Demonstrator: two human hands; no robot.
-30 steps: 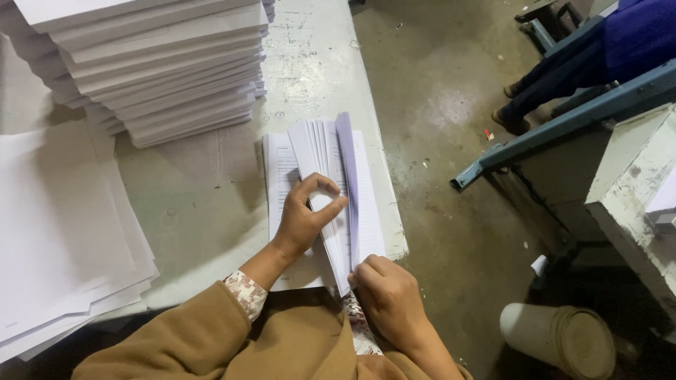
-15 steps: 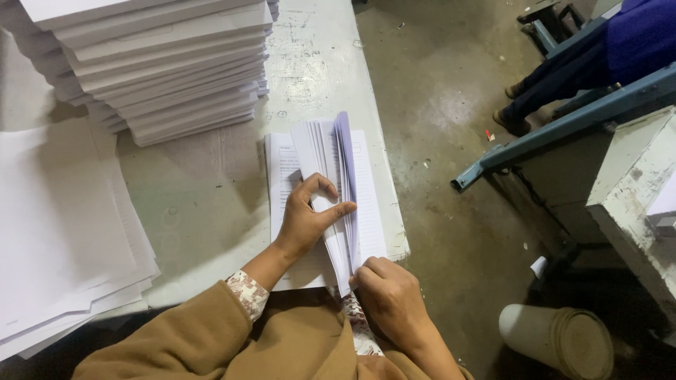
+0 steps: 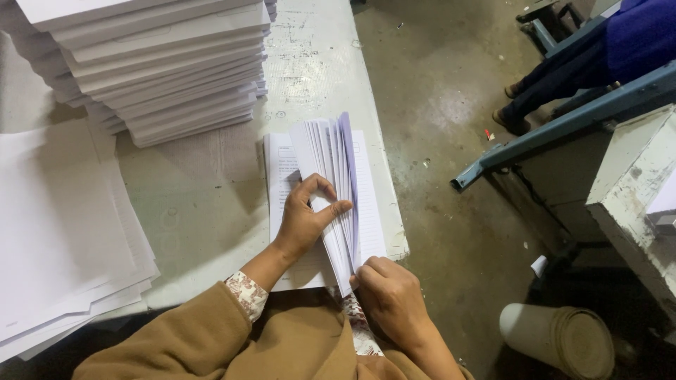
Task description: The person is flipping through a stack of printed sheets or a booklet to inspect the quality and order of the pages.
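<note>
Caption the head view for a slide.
Both hands, left and right, fan a sheaf of printed sheets on a worn table.

Tall paper stack, cardboard roll

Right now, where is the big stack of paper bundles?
In the head view, the stack of paper bundles sits at the table's far left, beyond the fanned sheets under the left hand.

a worn, pale painted surface carries everything. a tall stack of white paper bundles sits at its far left. loose white sheets spread over its near left edge. a fanned sheaf of printed pages lies by its right edge.
</note>
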